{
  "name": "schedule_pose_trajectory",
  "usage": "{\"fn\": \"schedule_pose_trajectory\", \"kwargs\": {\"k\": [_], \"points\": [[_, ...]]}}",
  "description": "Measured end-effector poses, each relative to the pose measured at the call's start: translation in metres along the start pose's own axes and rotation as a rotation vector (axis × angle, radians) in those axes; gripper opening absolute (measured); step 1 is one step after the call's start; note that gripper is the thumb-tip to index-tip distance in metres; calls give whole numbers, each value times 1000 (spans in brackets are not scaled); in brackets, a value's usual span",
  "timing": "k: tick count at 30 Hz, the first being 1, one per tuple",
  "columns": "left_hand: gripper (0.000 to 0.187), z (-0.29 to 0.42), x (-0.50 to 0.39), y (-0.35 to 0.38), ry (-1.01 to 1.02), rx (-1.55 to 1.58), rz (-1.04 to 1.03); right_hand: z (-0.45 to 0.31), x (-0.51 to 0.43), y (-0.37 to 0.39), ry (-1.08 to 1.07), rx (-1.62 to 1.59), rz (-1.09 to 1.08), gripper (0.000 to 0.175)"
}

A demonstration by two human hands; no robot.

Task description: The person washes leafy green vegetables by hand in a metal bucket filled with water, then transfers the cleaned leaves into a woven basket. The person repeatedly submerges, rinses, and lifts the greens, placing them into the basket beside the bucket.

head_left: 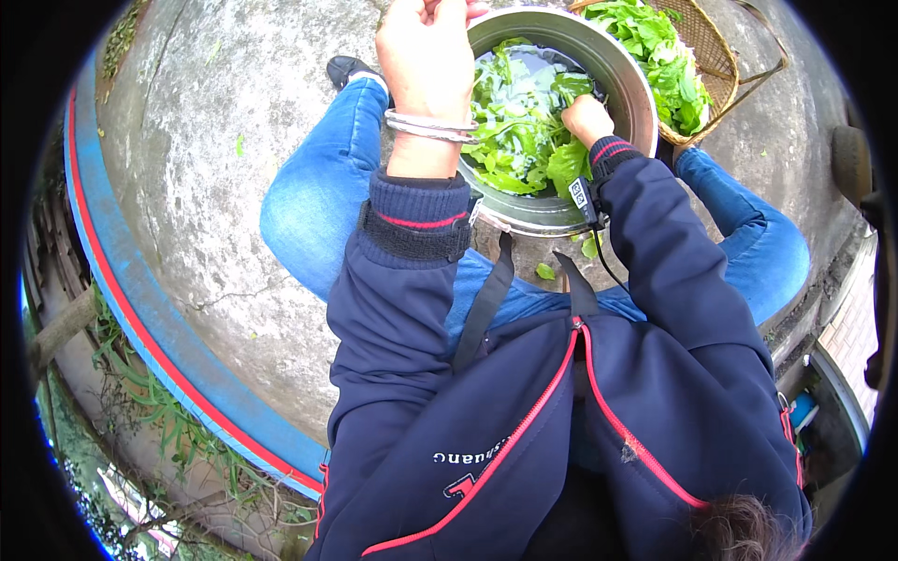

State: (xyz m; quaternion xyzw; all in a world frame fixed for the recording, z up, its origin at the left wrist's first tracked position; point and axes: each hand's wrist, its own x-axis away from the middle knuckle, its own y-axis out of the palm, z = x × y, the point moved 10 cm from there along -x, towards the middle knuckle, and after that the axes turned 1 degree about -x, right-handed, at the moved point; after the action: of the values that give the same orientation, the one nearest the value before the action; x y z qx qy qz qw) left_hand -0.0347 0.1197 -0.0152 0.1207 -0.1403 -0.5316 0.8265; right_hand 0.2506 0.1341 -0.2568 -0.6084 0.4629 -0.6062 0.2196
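A round metal pot (642, 105) of water stands between my knees, with loose leafy greens (515, 137) floating in it. My right hand (588, 118) is inside the pot near its right wall. Its fingers are curled around the stems of some greens, and broad leaves show on both sides of the fist. My left hand (428, 59), with silver bangles (431, 127) on the wrist, is raised over the pot's left rim. Its fingers are bent at the top edge of the picture, so whether they hold anything is hidden.
Beyond the pot at the right, a woven basket (717, 66) with a handle holds more leafy greens (663, 66). Loose leaves (545, 271) lie on the concrete floor (210, 175). A blue and red raised edge (151, 308) curves along the left, with plants (168, 407) beyond it.
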Motion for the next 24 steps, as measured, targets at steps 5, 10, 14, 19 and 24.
{"fn": "schedule_pose_trajectory", "kwargs": {"k": [5,10,14,19,24], "points": [[17,-1,-2,3,36,-63,-14,-21,9,-37,-163,-474,-43,25],[17,-3,-3,3,62,-126,-33,-39,61,-126,-490,-936,-229,23],[17,-5,-4,3,59,-149,-28,-29,77,-179,-558,-1054,-144,26],[17,-10,-4,3,30,-104,-30,-15,72,-192,-580,-1177,-9,26],[17,-10,-4,4,33,-147,-34,-32,69,-114,-499,-1279,-336,27]]}}
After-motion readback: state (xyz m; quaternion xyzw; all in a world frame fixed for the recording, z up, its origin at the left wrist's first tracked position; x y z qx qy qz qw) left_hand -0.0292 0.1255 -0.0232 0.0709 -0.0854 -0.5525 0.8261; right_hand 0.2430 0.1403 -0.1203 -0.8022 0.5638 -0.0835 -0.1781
